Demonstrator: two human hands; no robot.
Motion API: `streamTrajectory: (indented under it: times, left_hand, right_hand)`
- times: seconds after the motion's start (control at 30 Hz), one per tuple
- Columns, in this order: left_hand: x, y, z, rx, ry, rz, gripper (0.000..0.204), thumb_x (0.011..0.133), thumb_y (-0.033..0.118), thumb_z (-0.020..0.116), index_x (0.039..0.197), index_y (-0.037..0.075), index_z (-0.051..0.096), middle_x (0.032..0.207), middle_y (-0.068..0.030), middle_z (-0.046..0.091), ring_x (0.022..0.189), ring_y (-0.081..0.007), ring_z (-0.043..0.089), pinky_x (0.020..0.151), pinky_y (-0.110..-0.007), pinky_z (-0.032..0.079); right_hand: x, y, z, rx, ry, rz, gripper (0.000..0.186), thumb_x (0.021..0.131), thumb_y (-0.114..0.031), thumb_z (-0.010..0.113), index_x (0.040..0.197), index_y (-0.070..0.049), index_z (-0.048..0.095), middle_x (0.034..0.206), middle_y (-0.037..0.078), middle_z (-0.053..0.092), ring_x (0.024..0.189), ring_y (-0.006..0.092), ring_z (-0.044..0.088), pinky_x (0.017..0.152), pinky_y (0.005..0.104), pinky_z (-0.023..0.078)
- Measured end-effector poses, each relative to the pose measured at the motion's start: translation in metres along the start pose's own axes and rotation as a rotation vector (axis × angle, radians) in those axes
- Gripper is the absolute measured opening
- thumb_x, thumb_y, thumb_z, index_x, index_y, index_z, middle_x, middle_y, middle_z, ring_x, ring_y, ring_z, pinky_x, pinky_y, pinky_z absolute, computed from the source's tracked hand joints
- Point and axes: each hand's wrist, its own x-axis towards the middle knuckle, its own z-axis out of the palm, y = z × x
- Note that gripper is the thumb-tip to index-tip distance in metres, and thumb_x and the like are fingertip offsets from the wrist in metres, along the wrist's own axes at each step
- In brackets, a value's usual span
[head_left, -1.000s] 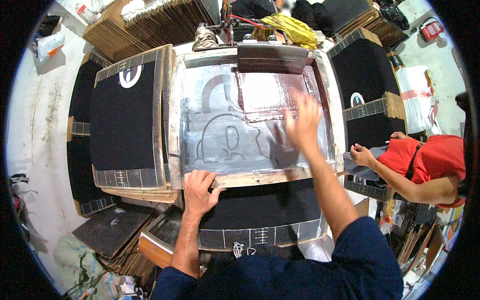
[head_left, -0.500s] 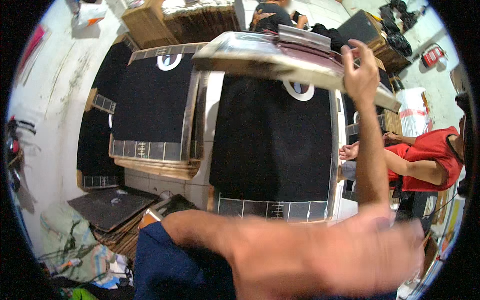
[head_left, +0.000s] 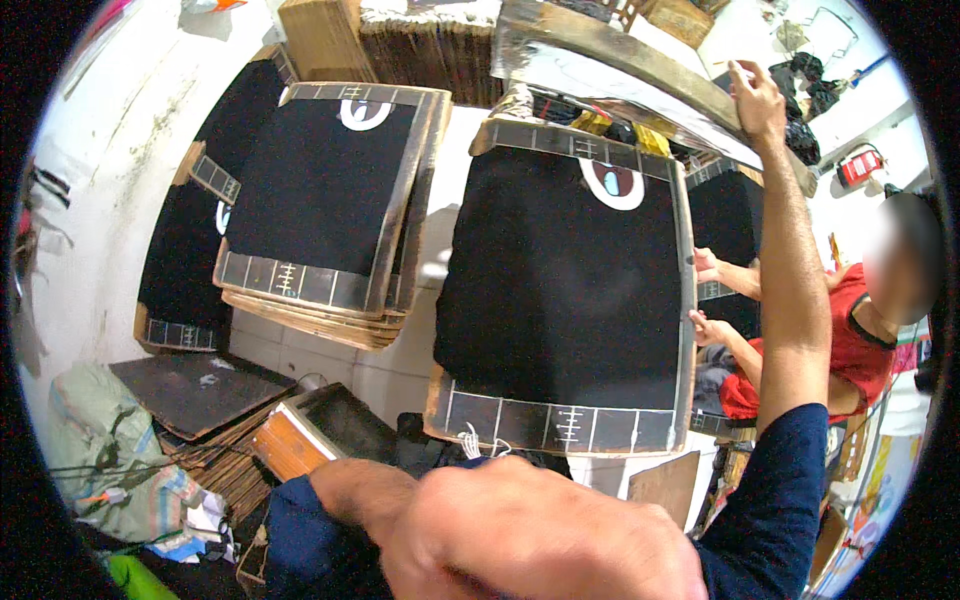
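My right hand (head_left: 757, 100) is raised at the top right against the wooden screen frame (head_left: 640, 70), fingers apart and slightly bent. The frame is tilted up beyond the central board. My left arm (head_left: 540, 530) fills the lower edge close to the camera, its fingers not distinguishable. Below the frame lies a board with black fabric (head_left: 555, 290), printed near its top with a white, maroon and pale blue oval (head_left: 625, 182). A co-worker in red (head_left: 865, 345) has both hands at this board's right edge.
Another stacked board with black fabric (head_left: 310, 190) stands at left, bearing a similar print. Dark panels (head_left: 200, 385), a wood-edged tray (head_left: 300, 440) and a woven sack (head_left: 110, 450) lie lower left. A red extinguisher (head_left: 858, 168) is at the right wall.
The screen frame has swung up and away, uncovering the central board. My right hand rose with it; my left hand left the frame's near edge. The co-worker's hands moved onto the board's edge.
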Motion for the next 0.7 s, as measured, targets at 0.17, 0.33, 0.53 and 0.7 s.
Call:
streamTrajectory:
  times: [0.17, 0.33, 0.53, 0.7]
  left_hand:
    - [0.015, 0.0, 0.017, -0.187, 0.306, 0.138, 0.016, 0.082, -0.002, 0.082, 0.088, -0.014, 0.073, 0.089, -0.0309, 0.072, 0.077, -0.0321, 0.073, 0.071, -0.037, 0.062]
    - [-0.019, 0.045, -0.039, 0.232, 0.193, -0.21, 0.021, 0.099, 0.006, 0.066, 0.079, 0.001, 0.059, 0.08, -0.0119, 0.071, 0.068, -0.0222, 0.068, 0.062, -0.031, 0.055]
    - [-0.154, 0.136, -0.31, 2.044, 0.751, -0.759, 0.027, 0.099, 0.019, 0.066, 0.115, -0.002, 0.074, 0.099, -0.0168, 0.078, 0.087, -0.023, 0.075, 0.076, -0.037, 0.058]
    - [-0.348, 0.196, -0.413, 2.434, 0.647, -1.72, 0.073, 0.094, 0.054, 0.068, 0.155, 0.019, 0.05, 0.162, -0.0275, 0.036, 0.152, -0.0445, 0.031, 0.119, -0.062, 0.03]
  right_hand:
    - [0.027, 0.013, 0.003, -0.073, 0.028, -0.061, 0.056, 0.095, -0.061, 0.054, 0.136, -0.025, 0.066, 0.114, 0.013, 0.076, 0.118, 0.0342, 0.068, 0.102, 0.0445, 0.05]
    - [0.044, 0.02, 0.003, -0.068, -0.03, -0.106, 0.055, 0.098, -0.059, 0.051, 0.137, -0.022, 0.064, 0.103, 0.007, 0.078, 0.11, 0.031, 0.071, 0.097, 0.0409, 0.052]
    - [0.042, 0.026, 0.006, -0.034, 0.024, -0.101, 0.056, 0.096, -0.059, 0.054, 0.131, -0.017, 0.069, 0.104, 0.01, 0.078, 0.106, 0.0296, 0.073, 0.097, 0.0413, 0.051]
    - [0.043, 0.037, 0.004, 0.015, -0.02, -0.136, 0.056, 0.096, -0.058, 0.054, 0.129, -0.016, 0.072, 0.102, 0.013, 0.076, 0.102, 0.0258, 0.072, 0.094, 0.0379, 0.051]
